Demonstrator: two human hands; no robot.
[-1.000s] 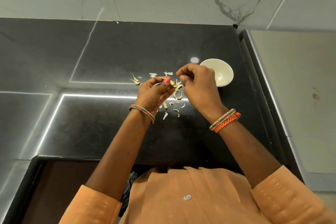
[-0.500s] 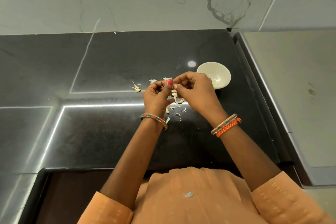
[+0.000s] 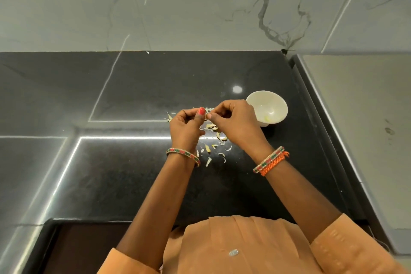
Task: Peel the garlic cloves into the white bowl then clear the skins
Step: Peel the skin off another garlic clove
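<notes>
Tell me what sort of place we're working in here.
Most likely a home kitchen: a polished black stone counter, a marble-look tiled wall behind it, and a white bowl beside scattered garlic skins.

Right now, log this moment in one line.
phase: peeling | left hand, right hand: pinching one clove together | white bowl: right | skins: on counter

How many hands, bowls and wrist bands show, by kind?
Hands: 2, left hand, right hand
White bowl: 1
Beaded bangles: 2, left bangle, right bangle
Orange thread band: 1
Total: 6
</notes>
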